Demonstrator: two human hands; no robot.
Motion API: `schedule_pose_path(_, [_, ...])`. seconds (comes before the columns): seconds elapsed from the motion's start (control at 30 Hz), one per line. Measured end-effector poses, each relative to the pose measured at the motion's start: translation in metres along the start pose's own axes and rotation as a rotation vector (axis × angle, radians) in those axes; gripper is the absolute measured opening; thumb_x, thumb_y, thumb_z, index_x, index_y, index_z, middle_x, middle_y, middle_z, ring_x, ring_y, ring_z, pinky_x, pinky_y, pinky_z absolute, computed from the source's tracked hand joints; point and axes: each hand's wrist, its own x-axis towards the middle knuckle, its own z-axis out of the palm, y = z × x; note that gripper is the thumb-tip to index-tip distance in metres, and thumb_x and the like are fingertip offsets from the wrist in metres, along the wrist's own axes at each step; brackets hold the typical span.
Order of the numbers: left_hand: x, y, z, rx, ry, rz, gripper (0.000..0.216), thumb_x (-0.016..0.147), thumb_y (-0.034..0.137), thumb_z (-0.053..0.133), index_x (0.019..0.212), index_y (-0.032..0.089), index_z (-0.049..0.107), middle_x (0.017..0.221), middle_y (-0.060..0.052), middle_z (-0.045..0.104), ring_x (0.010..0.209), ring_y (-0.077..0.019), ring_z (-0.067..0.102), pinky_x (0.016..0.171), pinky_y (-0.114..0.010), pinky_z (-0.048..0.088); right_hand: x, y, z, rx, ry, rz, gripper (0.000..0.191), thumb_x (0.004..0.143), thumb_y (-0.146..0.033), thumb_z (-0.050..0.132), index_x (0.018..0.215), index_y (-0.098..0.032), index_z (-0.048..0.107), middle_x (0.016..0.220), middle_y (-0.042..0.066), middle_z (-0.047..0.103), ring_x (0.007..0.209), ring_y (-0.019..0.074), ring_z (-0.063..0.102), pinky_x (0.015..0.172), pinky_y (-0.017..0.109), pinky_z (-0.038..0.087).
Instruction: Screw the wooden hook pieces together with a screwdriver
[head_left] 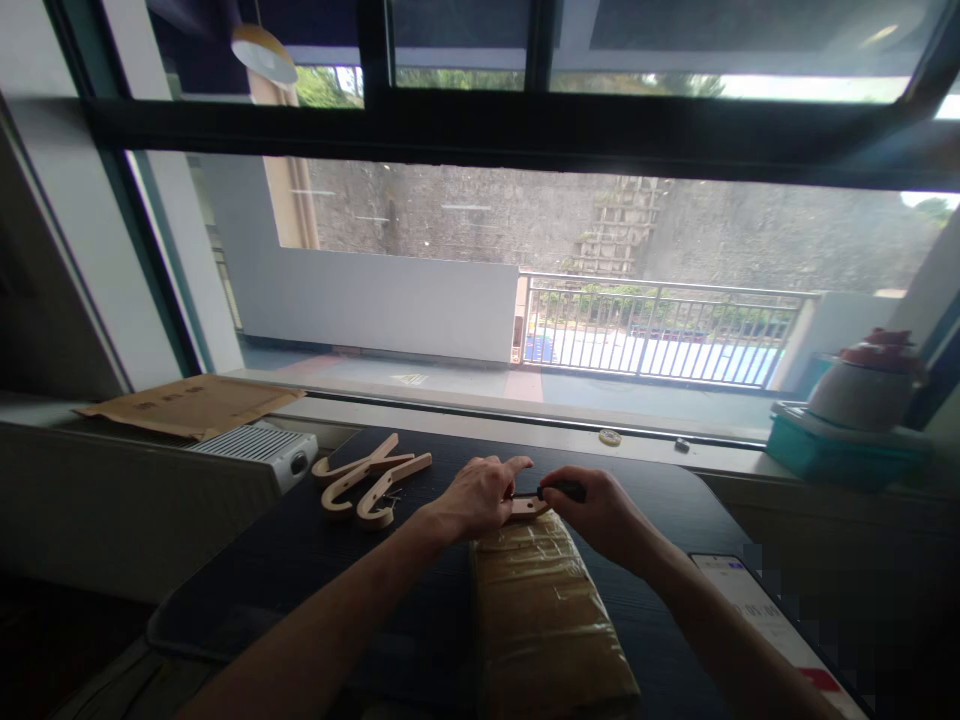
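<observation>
My left hand (484, 492) is closed on a pale wooden hook (529, 508), its index finger pointing out to the right. The hook lies at the far end of a brown block (544, 610) wrapped in clear tape, with a dark hole showing in the wood. My right hand (592, 494) grips a tool with a black handle (571, 490); its tip points left toward the hook, and its kind cannot be made out. Left of my hands, several loose wooden hooks (375, 475) lie on the dark table (420, 610), with small screws (391, 500) among them.
A phone (750, 610) lies at the table's right edge. On the sill rest a tape roll (610, 437), a small grey item (681, 445) and a teal box (825, 450) under a white container (862, 390). Leftward are a brown envelope (187, 402) and a white vented device (262, 450).
</observation>
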Motion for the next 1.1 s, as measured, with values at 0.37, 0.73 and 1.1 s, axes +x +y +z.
schedule_pose_path(0.37, [-0.020,-0.021,0.015,-0.974,0.128,-0.240,0.078,0.062,0.021,0.073,0.132,0.014,0.038,0.105,-0.011,0.060,0.099,-0.0221,0.058,0.087,-0.035,0.044,0.006,0.001,-0.004,0.010,-0.066,-0.014,0.027,0.079,-0.037,0.052,0.089,-0.019,0.070,0.077,0.003,0.069,0.067,0.0150,0.058,0.062,0.026,0.043])
schedule_pose_path(0.73, [-0.019,-0.014,0.055,-1.328,0.394,-0.339,0.034,0.054,0.024,0.078,0.082,0.015,0.061,0.070,0.003,0.060,0.067,-0.0118,0.057,0.067,-0.024,0.044,0.021,-0.011,-0.008,-0.095,-0.105,-0.050,0.025,0.076,-0.034,0.054,0.084,-0.017,0.071,0.069,0.001,0.066,0.061,0.0119,0.054,0.056,0.024,0.040])
schedule_pose_path(1.1, [-0.020,-0.025,0.062,-1.332,0.359,-0.380,0.023,0.057,0.025,0.075,0.073,0.013,0.064,0.068,0.002,0.060,0.064,-0.0113,0.053,0.063,-0.022,0.040,0.054,-0.043,-0.022,-0.259,-0.407,-0.098,0.024,0.074,-0.032,0.054,0.085,-0.018,0.071,0.074,0.000,0.068,0.061,0.0106,0.055,0.053,0.021,0.040])
